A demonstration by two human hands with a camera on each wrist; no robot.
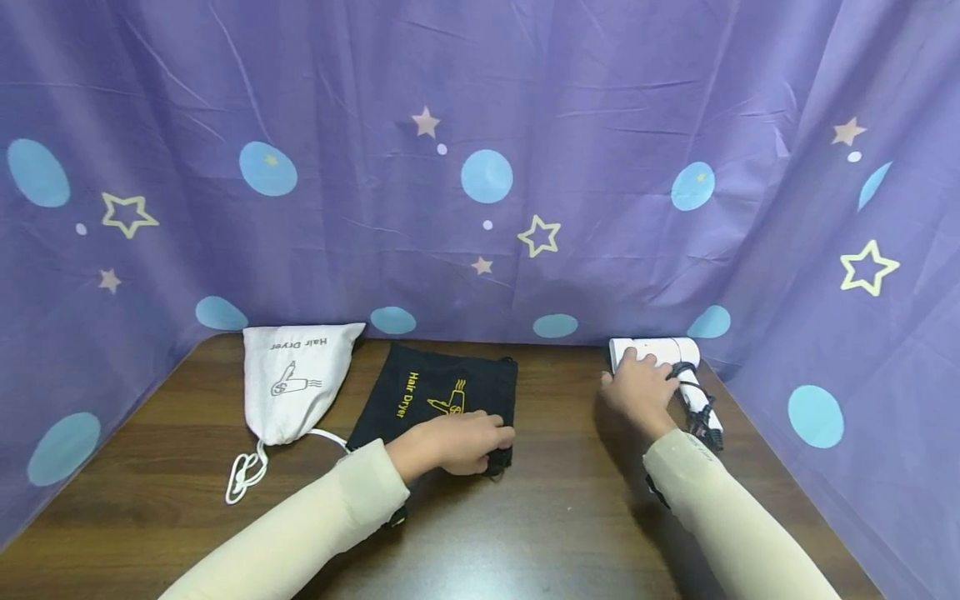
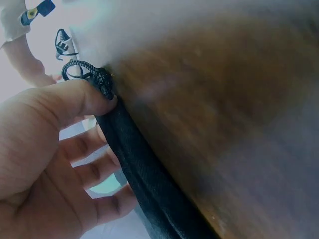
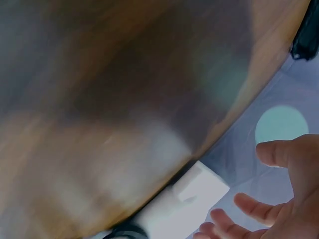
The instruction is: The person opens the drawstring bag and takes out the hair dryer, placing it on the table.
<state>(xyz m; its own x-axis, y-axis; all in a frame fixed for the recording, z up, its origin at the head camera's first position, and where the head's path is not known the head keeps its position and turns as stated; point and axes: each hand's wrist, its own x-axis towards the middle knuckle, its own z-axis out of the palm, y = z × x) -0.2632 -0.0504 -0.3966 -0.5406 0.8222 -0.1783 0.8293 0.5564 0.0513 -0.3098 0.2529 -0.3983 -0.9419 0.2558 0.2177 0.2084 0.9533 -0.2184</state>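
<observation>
A black drawstring pouch (image 1: 431, 386) with yellow "Hair Dryer" lettering lies flat near the middle of the table. My left hand (image 1: 467, 443) pinches its near right edge; in the left wrist view the thumb presses beside a knotted black cord (image 2: 102, 82), with the fingers behind the cloth. At the right back, a white hair dryer (image 1: 684, 354) lies with its black cord (image 1: 701, 412) wound about the handle. Over its nozzle end reaches my right hand (image 1: 641, 387). The right wrist view shows that hand's fingers spread, with a gap between the thumb and the dryer (image 3: 174, 209).
A white drawstring pouch (image 1: 296, 392) printed "Hair Dryer" lies to the left, its white cord (image 1: 246, 477) trailing toward the front. Purple curtains (image 1: 585, 275) hang along the back and both sides of the brown wooden table (image 1: 510, 533).
</observation>
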